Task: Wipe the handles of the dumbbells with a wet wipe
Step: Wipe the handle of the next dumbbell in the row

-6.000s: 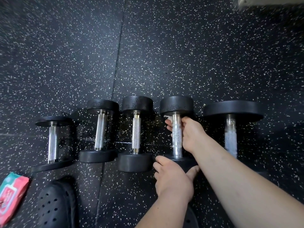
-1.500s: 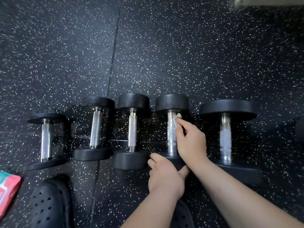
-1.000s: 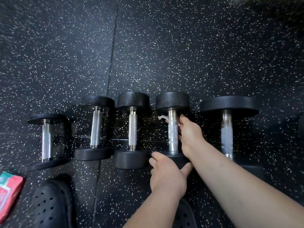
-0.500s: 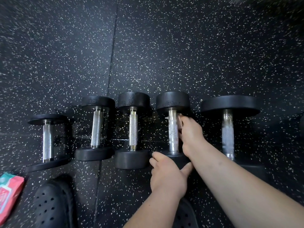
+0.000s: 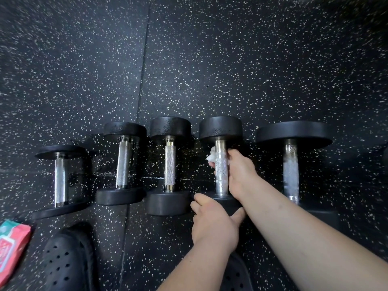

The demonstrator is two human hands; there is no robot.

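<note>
A speckled black rubber gym floor (image 5: 210,59), seamed between its mats, carries a row of five dumbbells side by side. Much is hidden. The near head of the fourth dumbbell (image 5: 220,129) from the left lies almost wholly under the left hand (image 5: 212,223) and the right forearm, which also covers part of the near head of the largest dumbbell (image 5: 294,133) at the right end of the row. Most of the wet wipe (image 5: 211,157) is lost behind the bar and inside the fingers; only a white crumpled tuft shows. A red and green wipes packet (image 5: 10,244) at the near left is cut by the frame, as is a black perforated clog (image 5: 67,259) beside it. A second clog (image 5: 237,276) is mostly covered by the arms.

Half a second earlier the wipe barely showed; now it pokes out on the left of the handle (image 5: 221,164), close to the far head. The left hand has kept its place.

The right hand (image 5: 241,175) wraps the handle from the right, fingers curled under it with the wipe bunched against the metal. The left hand's fingers curl over the near head, thumb spread to the right.

The fourth dumbbell lies flat, its long axis running straight away from the person, parallel to its neighbours.
</note>
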